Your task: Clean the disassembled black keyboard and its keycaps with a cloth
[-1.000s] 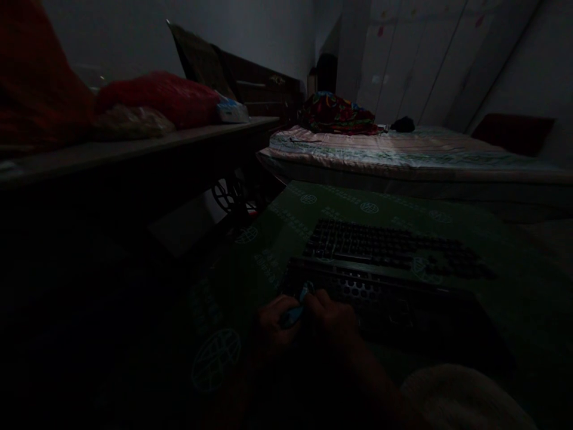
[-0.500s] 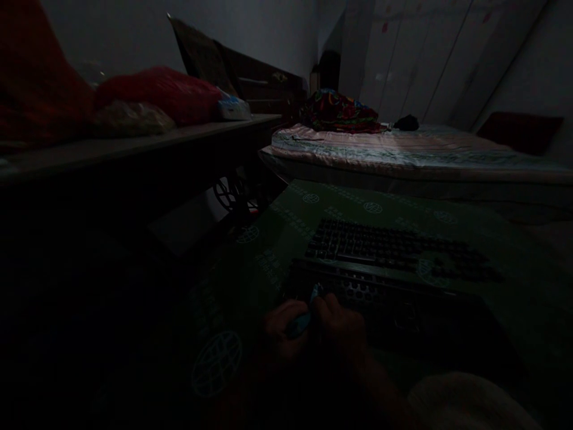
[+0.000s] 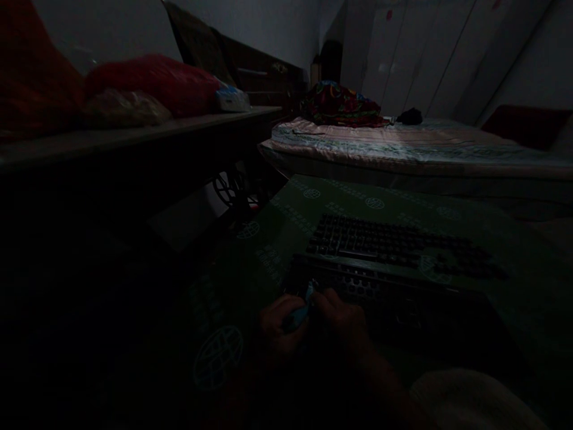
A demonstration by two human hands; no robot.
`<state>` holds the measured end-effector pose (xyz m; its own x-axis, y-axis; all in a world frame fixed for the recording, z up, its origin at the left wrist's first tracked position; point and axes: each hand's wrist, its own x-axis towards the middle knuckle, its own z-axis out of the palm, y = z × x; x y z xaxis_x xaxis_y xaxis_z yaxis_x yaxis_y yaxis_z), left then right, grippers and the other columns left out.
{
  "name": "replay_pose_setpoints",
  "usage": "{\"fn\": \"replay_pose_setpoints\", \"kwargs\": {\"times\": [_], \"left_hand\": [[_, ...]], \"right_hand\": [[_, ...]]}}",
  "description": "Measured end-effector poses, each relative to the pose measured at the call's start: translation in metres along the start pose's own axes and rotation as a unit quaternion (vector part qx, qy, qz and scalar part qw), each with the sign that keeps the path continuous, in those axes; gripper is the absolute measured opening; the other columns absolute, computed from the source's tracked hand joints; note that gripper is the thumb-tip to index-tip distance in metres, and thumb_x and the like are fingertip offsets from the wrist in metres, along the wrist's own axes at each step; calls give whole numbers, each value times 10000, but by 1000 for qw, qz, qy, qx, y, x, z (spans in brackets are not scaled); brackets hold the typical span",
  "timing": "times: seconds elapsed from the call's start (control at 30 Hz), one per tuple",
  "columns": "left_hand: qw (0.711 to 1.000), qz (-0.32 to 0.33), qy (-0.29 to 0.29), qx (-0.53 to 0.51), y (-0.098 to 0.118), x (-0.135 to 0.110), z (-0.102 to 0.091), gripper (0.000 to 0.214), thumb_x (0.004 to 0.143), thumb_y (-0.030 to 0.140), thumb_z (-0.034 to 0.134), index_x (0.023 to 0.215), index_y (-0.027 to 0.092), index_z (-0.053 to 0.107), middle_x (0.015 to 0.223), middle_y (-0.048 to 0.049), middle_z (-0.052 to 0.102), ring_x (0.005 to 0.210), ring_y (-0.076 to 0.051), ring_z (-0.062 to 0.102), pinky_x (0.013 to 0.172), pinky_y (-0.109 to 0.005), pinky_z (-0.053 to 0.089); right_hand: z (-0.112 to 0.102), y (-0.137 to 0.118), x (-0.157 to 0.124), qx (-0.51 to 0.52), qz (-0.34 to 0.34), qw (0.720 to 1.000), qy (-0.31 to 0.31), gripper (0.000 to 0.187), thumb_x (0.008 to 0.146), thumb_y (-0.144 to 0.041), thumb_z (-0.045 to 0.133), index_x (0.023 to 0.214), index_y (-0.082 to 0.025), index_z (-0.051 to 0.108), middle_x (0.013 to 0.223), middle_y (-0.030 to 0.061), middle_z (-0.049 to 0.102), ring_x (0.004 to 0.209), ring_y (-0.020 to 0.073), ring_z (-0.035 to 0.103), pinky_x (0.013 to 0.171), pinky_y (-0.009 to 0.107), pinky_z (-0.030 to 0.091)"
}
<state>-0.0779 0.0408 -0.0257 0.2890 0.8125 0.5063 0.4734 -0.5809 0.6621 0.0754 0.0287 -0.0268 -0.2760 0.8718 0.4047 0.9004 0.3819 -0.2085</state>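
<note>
The room is very dark. My left hand (image 3: 274, 319) is closed around a blue-handled tool (image 3: 295, 319), whose pale tip points up and away from me; its exact kind is hard to make out. Against the tool's front end, my right hand (image 3: 341, 315) is closed, fingertips pinched, and whatever sits between them is hidden. Both hands are over the left part of a black keyboard base (image 3: 447, 325), where several round-edged switch spots show lighter. Beyond the base, rows of dark keycaps (image 3: 358, 236) lie laid out in keyboard order.
A green board with white globe prints (image 3: 286, 230) lies under everything. To the left runs a long shelf (image 3: 179, 128) bearing a red plastic bag (image 3: 156, 80) and a small box (image 3: 233, 100). A bed (image 3: 403, 143) with a bundled blanket (image 3: 340, 106) stands behind.
Both hands and the blue tool have shifted slightly left over the keyboard base, the tool's tip with them. My view has also tilted a little. Both grips look the same.
</note>
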Motion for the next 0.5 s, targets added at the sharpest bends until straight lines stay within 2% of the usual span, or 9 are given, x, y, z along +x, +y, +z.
{"fn": "replay_pose_setpoints", "kwargs": {"times": [0.13,0.27,0.33,0.43,0.5], "left_hand": [[999,-19,-31,-17,6,-2,1,157,738,211,584,876,164,641,843,-57,669,763,-152,637,685,-228,522],[995,-39,-74,-53,10,-4,2,238,729,231,590,952,166,638,914,-65,665,827,-173,633,738,-266,521],[993,-48,-81,-68,11,-5,2,268,718,233,600,973,162,638,950,-72,662,865,-184,630,769,-284,517],[988,-67,-114,-85,13,-6,3,331,700,224,617,1024,154,631,1041,-93,646,950,-204,614,828,-302,501],[982,-73,-145,-95,15,-6,4,374,692,220,628,1060,151,622,1105,-104,628,1005,-215,595,870,-308,483]], "right_hand": [[-3,9,0,10,21,1000,-3,176,761,-153,474,814,-185,638,706,29,642,460,91,557,401,191,275],[-6,18,0,49,35,998,33,202,745,-122,452,789,-175,642,670,42,642,506,116,586,430,179,338],[-7,27,1,95,28,994,39,213,722,-121,459,809,-176,646,682,48,658,543,130,606,465,184,387],[-14,47,2,196,12,980,6,243,682,-122,473,829,-191,654,725,50,692,594,147,633,521,204,451],[-22,59,3,267,42,963,-6,245,683,-138,472,824,-194,665,736,56,704,629,165,649,568,235,481]]}}
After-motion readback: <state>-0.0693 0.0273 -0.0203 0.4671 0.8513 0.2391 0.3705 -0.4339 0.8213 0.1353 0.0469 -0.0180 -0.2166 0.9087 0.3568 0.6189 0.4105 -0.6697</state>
